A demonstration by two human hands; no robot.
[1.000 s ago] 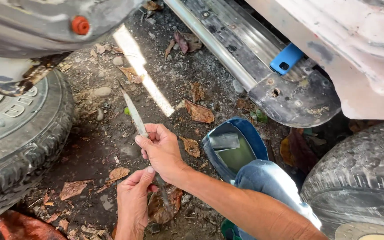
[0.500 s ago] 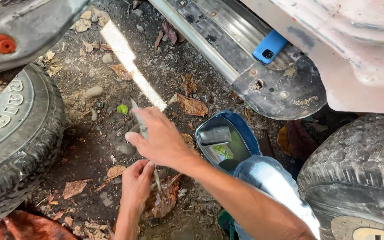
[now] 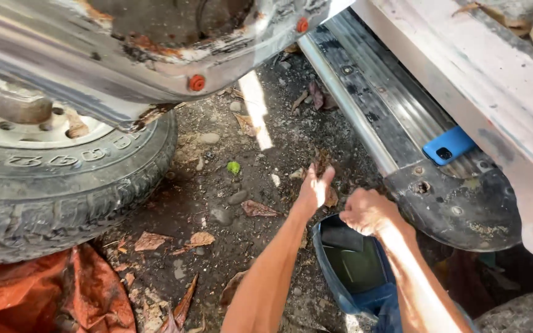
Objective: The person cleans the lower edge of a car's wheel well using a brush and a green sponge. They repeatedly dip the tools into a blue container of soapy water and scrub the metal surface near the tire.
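My left hand (image 3: 314,188) is raised over the dirt ground, fingers stretched out and holding nothing. To its right, my right hand (image 3: 368,213) is curled into a fist above the rim of a blue cut-open container (image 3: 334,280). Nothing shows sticking out of the fist. The container sits between my forearms and holds dark liquid and a dark flat piece. The two hands are apart.
A large tyre on a metal wheel (image 3: 63,185) lies at left under a rusty vehicle panel with orange-red plugs (image 3: 197,82). A blue phone (image 3: 448,146) rests on the metal running board (image 3: 365,92) at right. Orange cloth (image 3: 32,290) bottom left; dry leaves and stones on the ground.
The hands have separated and shifted right toward the blue container. The thin blade held in my right hand earlier is no longer visible. My left hand has opened.
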